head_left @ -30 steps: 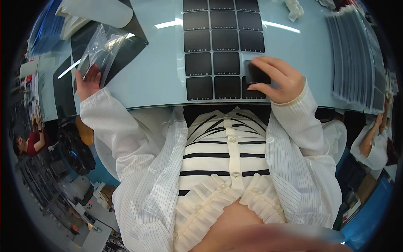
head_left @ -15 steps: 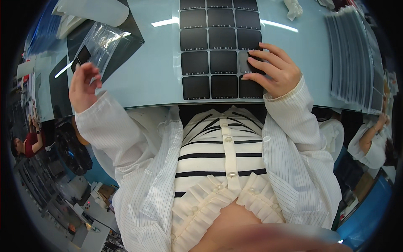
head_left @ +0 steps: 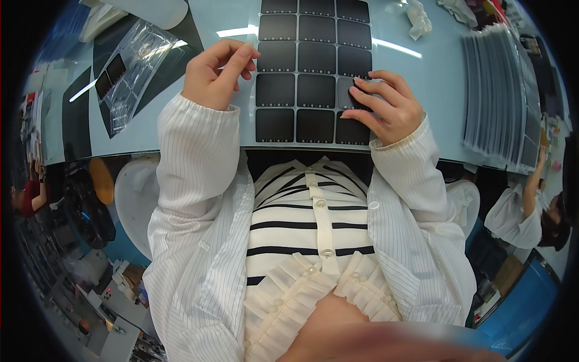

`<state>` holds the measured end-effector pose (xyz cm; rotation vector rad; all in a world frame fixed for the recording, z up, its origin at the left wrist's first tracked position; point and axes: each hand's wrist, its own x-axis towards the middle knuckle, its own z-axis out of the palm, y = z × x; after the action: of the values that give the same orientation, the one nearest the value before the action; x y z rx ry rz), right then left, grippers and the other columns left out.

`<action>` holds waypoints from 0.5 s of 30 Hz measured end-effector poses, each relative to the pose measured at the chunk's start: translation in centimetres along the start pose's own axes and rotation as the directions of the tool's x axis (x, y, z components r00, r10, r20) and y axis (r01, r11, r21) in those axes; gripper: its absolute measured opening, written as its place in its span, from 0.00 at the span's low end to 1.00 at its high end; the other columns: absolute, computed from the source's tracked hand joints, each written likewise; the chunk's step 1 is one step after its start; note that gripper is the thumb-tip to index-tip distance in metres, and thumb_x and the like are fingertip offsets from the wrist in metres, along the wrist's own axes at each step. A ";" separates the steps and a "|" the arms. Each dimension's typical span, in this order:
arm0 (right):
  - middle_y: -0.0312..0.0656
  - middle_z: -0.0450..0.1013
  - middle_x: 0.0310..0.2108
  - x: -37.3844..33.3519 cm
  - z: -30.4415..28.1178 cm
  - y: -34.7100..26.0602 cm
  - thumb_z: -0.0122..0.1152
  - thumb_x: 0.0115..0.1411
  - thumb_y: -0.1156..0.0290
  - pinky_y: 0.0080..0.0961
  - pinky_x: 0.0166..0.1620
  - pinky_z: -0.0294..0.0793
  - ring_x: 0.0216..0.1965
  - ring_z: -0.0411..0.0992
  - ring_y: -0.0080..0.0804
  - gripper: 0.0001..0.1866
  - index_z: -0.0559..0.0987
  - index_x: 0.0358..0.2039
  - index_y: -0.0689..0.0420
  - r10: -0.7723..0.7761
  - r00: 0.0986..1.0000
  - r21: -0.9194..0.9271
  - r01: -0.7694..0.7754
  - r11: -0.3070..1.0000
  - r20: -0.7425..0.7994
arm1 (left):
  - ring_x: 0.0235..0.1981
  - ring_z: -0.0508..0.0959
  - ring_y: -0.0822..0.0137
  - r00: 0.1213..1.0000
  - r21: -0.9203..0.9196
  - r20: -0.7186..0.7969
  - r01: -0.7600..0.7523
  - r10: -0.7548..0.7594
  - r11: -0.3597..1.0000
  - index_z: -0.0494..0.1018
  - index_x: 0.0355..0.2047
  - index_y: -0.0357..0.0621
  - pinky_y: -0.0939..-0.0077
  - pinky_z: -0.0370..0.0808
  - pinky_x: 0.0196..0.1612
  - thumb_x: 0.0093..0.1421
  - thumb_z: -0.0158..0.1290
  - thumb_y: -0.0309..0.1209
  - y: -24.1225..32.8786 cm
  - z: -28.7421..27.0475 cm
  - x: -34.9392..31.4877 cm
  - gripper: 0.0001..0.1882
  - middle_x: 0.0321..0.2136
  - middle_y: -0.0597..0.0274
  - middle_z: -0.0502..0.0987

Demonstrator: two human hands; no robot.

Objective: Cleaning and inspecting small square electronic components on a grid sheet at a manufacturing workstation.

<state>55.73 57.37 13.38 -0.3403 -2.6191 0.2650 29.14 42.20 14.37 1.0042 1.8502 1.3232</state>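
Observation:
A grid of black rounded rectangular panels (head_left: 316,90) lies in three columns on the glass table, small pale marks along their lower edges. My right hand (head_left: 395,108) rests over the lower right of the grid with its fingers apart, fingertips touching the right column. Beneath those fingertips one greyish panel (head_left: 345,90) looks lighter than its neighbours. My left hand (head_left: 214,72) hovers at the grid's left edge, thumb and fingers pinched together; whatever they may hold is hidden. Left of it lies a clear plastic sleeve sheet (head_left: 142,60) with a few dark panels (head_left: 110,75) in it.
A tall stack of clear-edged sheets (head_left: 497,99) stands at the right end of the table (head_left: 416,84). Crumpled white material (head_left: 419,21) lies farther back. A translucent white container (head_left: 163,12) is at the far left. Other people (head_left: 518,211) are at both sides.
My left hand has moved right, from beside the clear sleeve sheet to the grid's left edge, and its fingers have closed. My right hand stays over the same panels.

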 end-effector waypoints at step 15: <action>0.42 0.80 0.41 2.6 -3.1 8.5 0.72 0.50 0.70 0.22 0.40 0.77 0.40 0.77 0.34 0.19 0.82 0.44 0.57 0.169 0.946 0.045 -0.163 0.986 -0.277 | 0.53 0.72 0.56 0.867 0.576 0.034 -0.425 0.498 0.699 0.76 0.48 0.44 0.65 0.69 0.55 0.58 0.56 0.26 -3.7 -0.2 -0.3 0.16 0.51 0.59 0.76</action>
<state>56.65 66.62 15.12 -0.5508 -2.3106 0.2787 28.33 41.13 10.89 1.8461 2.2475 1.1194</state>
